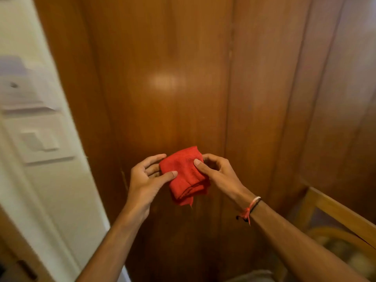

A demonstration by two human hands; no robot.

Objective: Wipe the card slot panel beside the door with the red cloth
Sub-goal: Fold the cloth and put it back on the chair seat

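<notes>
A folded red cloth [186, 176] is held up in front of the wooden door [166, 82], low in the middle of the view. My left hand [147, 180] grips its left side, thumb on top. My right hand [216, 171] pinches its right side with the thumb pressed on the fabric. On the white wall at the left sits the blurred card slot panel [20, 86], well up and left of both hands. Nothing touches the panel.
A white rocker switch plate [40, 140] is mounted just below the card slot panel. Wooden wall panelling [305, 98] runs to the right of the door. A wooden chair frame [337, 210] stands at the lower right, close to my right forearm.
</notes>
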